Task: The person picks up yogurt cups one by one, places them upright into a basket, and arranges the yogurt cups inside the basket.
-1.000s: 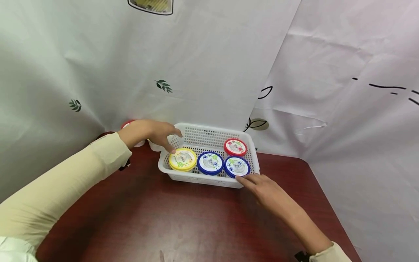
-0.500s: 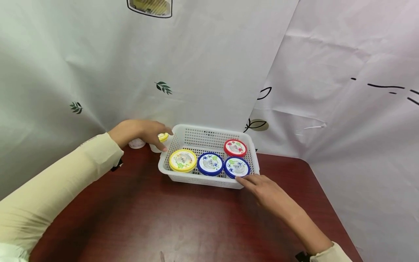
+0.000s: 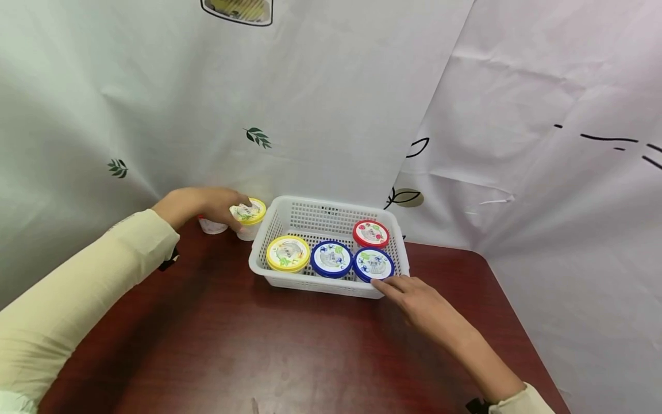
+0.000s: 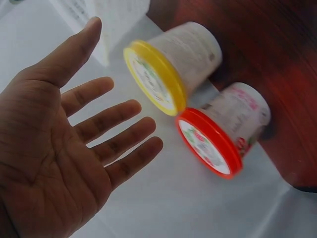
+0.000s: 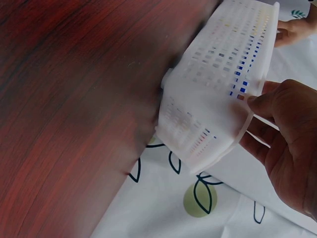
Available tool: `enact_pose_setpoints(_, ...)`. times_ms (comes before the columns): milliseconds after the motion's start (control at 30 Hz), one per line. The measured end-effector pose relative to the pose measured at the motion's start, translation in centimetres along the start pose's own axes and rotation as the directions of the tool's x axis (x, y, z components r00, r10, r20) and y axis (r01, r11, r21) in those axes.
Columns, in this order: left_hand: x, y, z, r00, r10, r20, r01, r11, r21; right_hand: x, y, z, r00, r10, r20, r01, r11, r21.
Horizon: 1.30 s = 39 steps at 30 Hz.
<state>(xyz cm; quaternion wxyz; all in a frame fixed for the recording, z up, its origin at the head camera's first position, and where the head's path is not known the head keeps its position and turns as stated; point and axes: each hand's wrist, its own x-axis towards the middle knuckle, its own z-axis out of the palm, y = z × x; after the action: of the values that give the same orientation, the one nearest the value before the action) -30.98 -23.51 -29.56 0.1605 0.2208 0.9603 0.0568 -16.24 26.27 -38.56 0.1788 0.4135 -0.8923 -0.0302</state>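
Observation:
My left hand [image 3: 207, 206] is over the table left of the basket, with thumb and fingers spread. Just beyond its fingertips stands a yellow-lidded tub [image 3: 250, 213]. Beside that is a red-lidded tub [image 4: 218, 136], mostly hidden behind the hand in the head view. My right hand [image 3: 416, 296] grips the near right corner of a white plastic basket [image 5: 198, 109], thumb outside the rim and fingers inside. Along the basket's front sit a yellow-lidded tub [image 3: 288, 253] and two blue-lidded tubs [image 3: 331, 259]; another red-lidded tub [image 3: 370, 233] stands behind them at the right.
The basket rests on a dark red wooden table [image 3: 310, 345], close to its back edge. White cloth [image 3: 331, 115] printed with leaves hangs behind and at the sides.
My left hand has drawn back leftward from over the basket's left end, bringing the yellow-lidded tub outside it into view. The right hand stays at the basket's corner.

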Motion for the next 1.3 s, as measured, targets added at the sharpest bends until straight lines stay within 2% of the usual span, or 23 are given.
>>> enact_pose_setpoints(167, 0.2, -2.0, 0.1, 1.0, -0.012, -0.014, 0.012, 1.0, -0.004, 0.1, -0.1, 0.0, 1.0, 0.004, 0.009, -0.004, 1.0, -0.007)
enact_pose_setpoints(300, 0.3, -3.4, 0.5, 0.998, -0.066, -0.025, 0.065, 0.997, -0.033, 0.1, -0.1, -0.2, 1.0, 0.007, 0.013, -0.007, 1.0, -0.004)
enact_pose_setpoints(467, 0.1, -4.6, 0.7, 0.995, -0.092, -0.049, 0.089, 0.995, -0.053, 0.1, -0.2, -0.2, 1.0, 0.006, 0.012, -0.006, 1.0, 0.001)
enact_pose_setpoints(767, 0.0, -5.5, 0.8, 0.989, -0.112, -0.094, 0.106, 0.992, -0.063, 0.1, -0.2, -0.2, 1.0, 0.002, 0.003, -0.002, 1.0, -0.001)
enact_pose_setpoints(1067, 0.4, -6.7, 0.8, 0.988, -0.06, -0.145, 0.05, 0.996, -0.073, 0.1, -0.2, -0.1, 1.0, -0.001, -0.021, 0.001, 1.0, -0.004)
enact_pose_setpoints(1300, 1.1, -7.5, 1.5, 0.984, -0.07, -0.162, 0.063, 0.997, -0.045, 0.1, -0.3, -0.1, 1.0, 0.011, -0.003, -0.011, 1.0, 0.007)
